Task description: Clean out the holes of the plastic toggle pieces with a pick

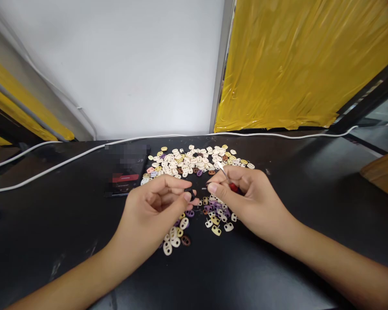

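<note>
My left hand [163, 200] pinches a small black piece [190, 193] between thumb and forefinger. To its right, my right hand [242, 191] is closed around a tool with a red handle [233, 187] and a pale metal blade [222, 168]; its thumb and forefinger also pinch a tiny dark piece [208, 184]. Behind the hands lies a wide pile of oval two-holed pieces [194, 161], mostly cream. Smaller heaps lie nearer: oval pieces [173, 234] by my left hand, and flat pieces with pins [216, 213] in purple, white and yellow below my right fingers.
A dark phone-like device [126, 172] lies at the left of the black table [213, 275]. A white cable [80, 153] runs along the back edge. Behind stand a white panel [132, 64] and yellow sheeting [287, 64]. A cardboard box [383, 170] is at the right.
</note>
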The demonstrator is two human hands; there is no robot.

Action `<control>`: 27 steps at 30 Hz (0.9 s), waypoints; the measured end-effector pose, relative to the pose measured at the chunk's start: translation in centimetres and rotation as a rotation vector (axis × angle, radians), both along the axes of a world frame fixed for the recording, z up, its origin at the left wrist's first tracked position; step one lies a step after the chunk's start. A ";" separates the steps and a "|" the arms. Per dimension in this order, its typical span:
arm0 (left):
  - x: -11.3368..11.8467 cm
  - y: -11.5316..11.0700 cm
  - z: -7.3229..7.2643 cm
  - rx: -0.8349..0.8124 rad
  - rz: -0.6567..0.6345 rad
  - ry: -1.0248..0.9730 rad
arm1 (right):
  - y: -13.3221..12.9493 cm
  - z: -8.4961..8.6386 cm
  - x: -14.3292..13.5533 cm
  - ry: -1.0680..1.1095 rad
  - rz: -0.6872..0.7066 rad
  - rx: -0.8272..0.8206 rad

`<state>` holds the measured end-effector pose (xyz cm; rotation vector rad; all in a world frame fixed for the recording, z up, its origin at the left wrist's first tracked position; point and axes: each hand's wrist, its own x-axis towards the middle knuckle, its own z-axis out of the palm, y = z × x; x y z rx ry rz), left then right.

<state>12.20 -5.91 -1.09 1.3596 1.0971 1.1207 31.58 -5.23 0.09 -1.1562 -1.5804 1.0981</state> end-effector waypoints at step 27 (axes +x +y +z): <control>-3.3 2.1 1.1 0.361 -0.309 0.729 | 6.8 -0.8 0.9 -0.559 -0.062 0.227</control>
